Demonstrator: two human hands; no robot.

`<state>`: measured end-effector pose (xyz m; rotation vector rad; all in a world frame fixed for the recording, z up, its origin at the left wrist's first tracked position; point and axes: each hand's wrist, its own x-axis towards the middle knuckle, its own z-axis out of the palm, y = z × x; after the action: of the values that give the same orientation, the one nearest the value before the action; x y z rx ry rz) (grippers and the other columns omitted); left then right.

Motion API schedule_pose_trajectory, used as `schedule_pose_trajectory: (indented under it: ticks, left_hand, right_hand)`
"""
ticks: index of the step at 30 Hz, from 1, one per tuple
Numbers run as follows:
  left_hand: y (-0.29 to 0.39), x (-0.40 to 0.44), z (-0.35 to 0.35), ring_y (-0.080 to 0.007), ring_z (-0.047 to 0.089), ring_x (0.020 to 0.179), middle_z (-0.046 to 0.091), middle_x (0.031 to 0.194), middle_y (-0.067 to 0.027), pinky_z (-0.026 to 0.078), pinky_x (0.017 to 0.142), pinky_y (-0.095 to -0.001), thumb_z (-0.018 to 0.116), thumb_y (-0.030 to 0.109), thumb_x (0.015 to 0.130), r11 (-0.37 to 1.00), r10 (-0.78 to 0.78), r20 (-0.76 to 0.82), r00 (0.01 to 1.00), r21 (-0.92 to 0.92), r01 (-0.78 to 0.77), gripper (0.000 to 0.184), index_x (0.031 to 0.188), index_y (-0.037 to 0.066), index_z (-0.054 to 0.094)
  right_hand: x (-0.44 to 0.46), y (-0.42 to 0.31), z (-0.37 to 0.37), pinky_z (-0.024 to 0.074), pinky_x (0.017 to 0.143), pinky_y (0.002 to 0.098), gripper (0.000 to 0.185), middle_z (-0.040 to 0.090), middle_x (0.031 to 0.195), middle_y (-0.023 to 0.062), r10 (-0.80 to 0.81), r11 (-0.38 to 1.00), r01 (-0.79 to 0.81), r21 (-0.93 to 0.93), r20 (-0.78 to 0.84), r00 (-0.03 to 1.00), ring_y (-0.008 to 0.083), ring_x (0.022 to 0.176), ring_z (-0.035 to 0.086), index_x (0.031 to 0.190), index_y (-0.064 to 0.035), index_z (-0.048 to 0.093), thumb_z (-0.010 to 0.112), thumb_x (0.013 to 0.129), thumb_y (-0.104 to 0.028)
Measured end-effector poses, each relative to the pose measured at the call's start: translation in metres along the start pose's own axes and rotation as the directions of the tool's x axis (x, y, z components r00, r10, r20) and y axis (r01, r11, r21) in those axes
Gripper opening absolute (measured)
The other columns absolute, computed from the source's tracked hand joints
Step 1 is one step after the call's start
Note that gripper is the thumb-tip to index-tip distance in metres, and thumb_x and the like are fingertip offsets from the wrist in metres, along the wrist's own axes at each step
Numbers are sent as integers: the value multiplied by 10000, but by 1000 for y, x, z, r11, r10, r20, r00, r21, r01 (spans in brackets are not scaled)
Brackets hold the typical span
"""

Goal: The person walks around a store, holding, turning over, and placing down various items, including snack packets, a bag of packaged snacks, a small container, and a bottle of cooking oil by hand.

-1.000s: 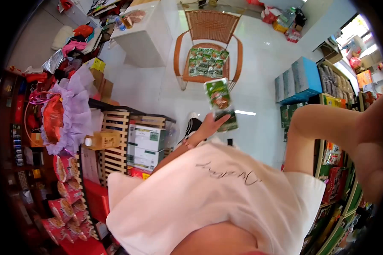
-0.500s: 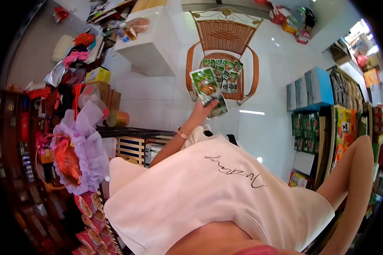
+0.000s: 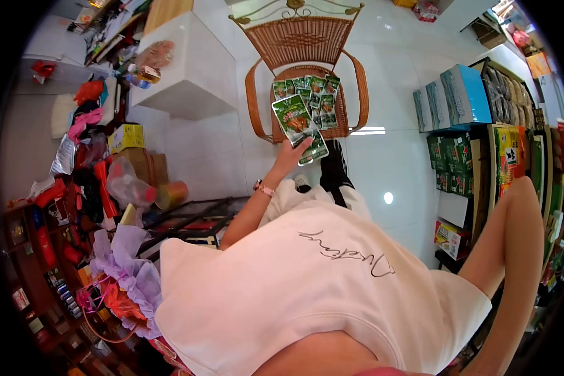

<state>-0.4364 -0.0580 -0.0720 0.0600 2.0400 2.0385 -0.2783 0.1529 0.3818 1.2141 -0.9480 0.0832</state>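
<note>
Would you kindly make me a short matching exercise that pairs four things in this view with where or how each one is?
Things:
1. Large packet
2. Small packets
3. Blue boxes
4. Shirt

Places or states:
A. Lying on the chair
B. Pale and being worn
C. Held in the left hand
D. Toward the view's right side

Pairs: 1-C, 2-A, 3-D, 4-B

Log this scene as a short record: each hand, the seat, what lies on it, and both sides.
Left hand: gripping the near end of a green food packet
Left wrist: pink wristband
Right hand: out of view; bent right arm visible
Seat: brown rattan armchair
On seat: several green packets, partly hidden by the held one
Left side: white counter
Right side: blue box
</note>
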Motion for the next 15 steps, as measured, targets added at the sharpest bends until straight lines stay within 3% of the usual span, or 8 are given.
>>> schedule_pose_trajectory:
  ticks: [4, 6, 8, 9, 10, 11, 13, 15]
  left_hand:
    - [-21, 39, 15, -95, 529, 704, 592, 846, -35, 438, 611, -242, 574, 236, 810, 957, -286, 169, 943, 11, 289, 296, 954, -20, 536]
    - [-19, 68, 24, -96, 526, 688, 592, 832, -34, 435, 598, -241, 575, 245, 808, 920, -387, 190, 902, 8, 393, 307, 949, -25, 535]
    - [-35, 94, 29, -97, 523, 721, 588, 856, -35, 431, 639, -246, 577, 265, 806, 909, -416, 165, 894, 67, 411, 335, 967, -25, 534]
    - [-43, 106, 29, -96, 521, 755, 585, 881, -32, 428, 669, -247, 578, 269, 805, 898, -437, 153, 887, 138, 418, 344, 980, -23, 533]
    - [-49, 124, 29, -94, 518, 789, 581, 906, -29, 424, 700, -249, 579, 273, 804, 883, -452, 141, 881, 210, 419, 353, 993, -21, 532]
    - [-49, 136, 33, -99, 511, 811, 579, 915, -37, 417, 723, -253, 575, 277, 807, 888, -459, 149, 876, 109, 447, 364, 1005, -25, 526]
    - [-69, 164, 33, -115, 502, 844, 569, 956, -45, 411, 750, -260, 567, 234, 811, 876, -482, 191, 855, 69, 478, 339, 1032, -19, 517]
    - [-125, 183, 28, -123, 496, 871, 561, 983, -46, 406, 773, -273, 556, 175, 811, 860, -510, 200, 837, 104, 499, 316, 1062, -10, 508]
  right_hand:
    - [-119, 57, 32, 281, 1008, 365, 370, 480, 1175, 140, 272, 955, -211, 207, -332, 903, 224, 1129, 420, 1090, 32, 477, 391, 734, -22]
    - [-188, 86, 52, 297, 982, 361, 373, 487, 1150, 148, 456, 883, -377, 279, -321, 830, 230, 1104, 433, 1106, 30, 458, 410, 749, -65]
    - [-289, 93, 80, 313, 956, 358, 385, 494, 1125, 156, 707, 688, -610, 393, -172, 686, 237, 1079, 446, 1123, 28, 439, 430, 763, -109]
    - [-352, 87, 99, 320, 943, 356, 394, 497, 1113, 159, 845, 496, -769, 404, -21, 534, 240, 1067, 453, 1131, 27, 429, 439, 770, -131]
    - [-419, 69, 120, 328, 930, 354, 405, 501, 1101, 163, 936, 232, -916, 329, 180, 302, 243, 1054, 459, 1140, 26, 419, 449, 777, -153]
    - [-484, 32, 138, 336, 917, 353, 417, 504, 1088, 167, 927, -47, -982, 182, 374, 25, 246, 1042, 466, 1148, 25, 410, 459, 785, -175]
    - [-593, -73, 163, 352, 891, 349, 447, 511, 1063, 175, 679, -455, -883, -116, 596, -428, 253, 1017, 479, 1165, 23, 391, 478, 799, -218]
    - [-658, -197, 163, 368, 865, 346, 481, 518, 1039, 182, 354, -584, -722, -372, 683, -639, 259, 992, 492, 1181, 21, 371, 498, 814, -262]
